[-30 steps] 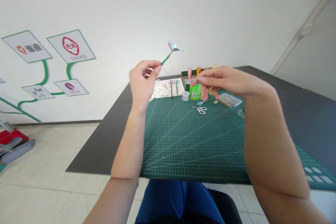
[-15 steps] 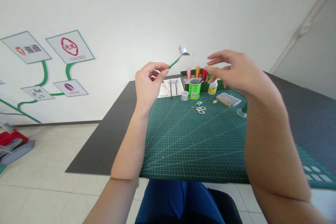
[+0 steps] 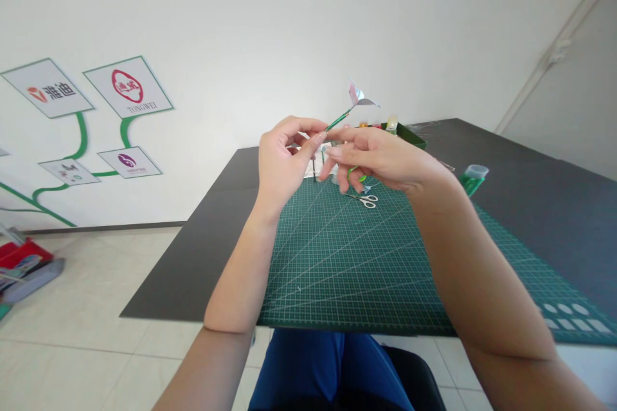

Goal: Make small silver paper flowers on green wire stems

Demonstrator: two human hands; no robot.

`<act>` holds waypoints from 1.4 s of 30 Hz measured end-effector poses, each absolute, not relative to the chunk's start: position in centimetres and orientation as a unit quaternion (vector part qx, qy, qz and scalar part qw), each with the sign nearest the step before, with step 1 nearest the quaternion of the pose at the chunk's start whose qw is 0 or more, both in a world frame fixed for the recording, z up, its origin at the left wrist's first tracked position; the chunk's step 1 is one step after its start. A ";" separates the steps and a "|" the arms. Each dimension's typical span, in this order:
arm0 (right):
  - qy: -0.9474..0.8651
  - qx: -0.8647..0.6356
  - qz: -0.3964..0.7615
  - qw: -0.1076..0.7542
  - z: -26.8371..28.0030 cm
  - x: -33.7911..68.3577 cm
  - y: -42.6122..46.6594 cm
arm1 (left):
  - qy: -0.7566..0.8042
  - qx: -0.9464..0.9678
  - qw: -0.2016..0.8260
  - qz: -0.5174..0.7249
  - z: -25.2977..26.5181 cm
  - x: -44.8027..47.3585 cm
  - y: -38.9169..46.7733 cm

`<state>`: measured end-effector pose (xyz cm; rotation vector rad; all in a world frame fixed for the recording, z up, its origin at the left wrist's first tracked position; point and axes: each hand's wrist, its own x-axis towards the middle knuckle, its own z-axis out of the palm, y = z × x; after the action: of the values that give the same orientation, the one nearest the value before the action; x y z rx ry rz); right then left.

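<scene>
My left hand [image 3: 292,157] pinches the green-wrapped stem of a small craft flower [image 3: 338,121] between thumb and fingertips. Its shiny, pale pinkish-blue petals point up and to the right, above the table. My right hand [image 3: 373,153] has come up against the left fingertips, its index finger and thumb close together at the lower stem. The other right fingers are loosely bent. Whatever lies between the right fingertips is too small or hidden to make out. White-handled scissors [image 3: 367,201] lie on the mat below the hands.
A green gridded cutting mat [image 3: 357,257] covers much of the black table [image 3: 197,244]. Behind my right hand, a dark green box [image 3: 407,135] with thread spools is partly hidden. A clear-topped green container [image 3: 473,180] stands right. White paper [image 3: 311,170] lies at the back.
My right hand has moved left and slightly down to meet the left fingertips. My left hand and the flower have shifted a little right and down.
</scene>
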<state>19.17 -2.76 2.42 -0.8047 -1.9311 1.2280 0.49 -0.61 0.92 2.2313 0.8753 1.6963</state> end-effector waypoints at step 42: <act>-0.818 -0.411 0.225 0.334 3.9 18.6 -6.0 | 0.296 0.749 0.086 0.586 1.1 -0.9 0.0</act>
<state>18.59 -5.98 3.86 -1.0725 -2.1345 0.5881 -0.86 -0.04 1.12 2.2341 0.8818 1.7474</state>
